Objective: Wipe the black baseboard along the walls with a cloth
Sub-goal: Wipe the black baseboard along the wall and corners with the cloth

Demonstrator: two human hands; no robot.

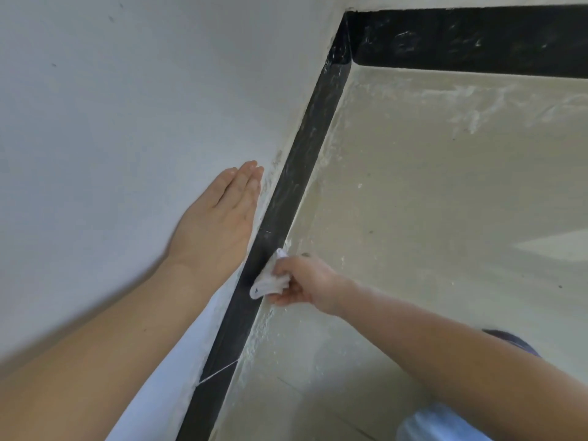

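The right hand point(302, 281) clenched a small bunched white cloth point(269, 283) against the black glossy baseboard point(286, 198); the left hand point(219, 218) lay flat, fingers straight, on the white wall point(127, 106).

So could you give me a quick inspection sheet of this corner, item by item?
Surface: floor, beige, with white dusty smears along its edges.
Job's things: black baseboard, streaked with pale marks; white cloth pressed against it.
Clutter: thin white thread lying across the baseboard.
Hands: left hand flat on the wall, fingers straight; right hand grips the cloth.
Cables: nothing seen.
Surroundings: white wall; the baseboard turns a corner ahead.
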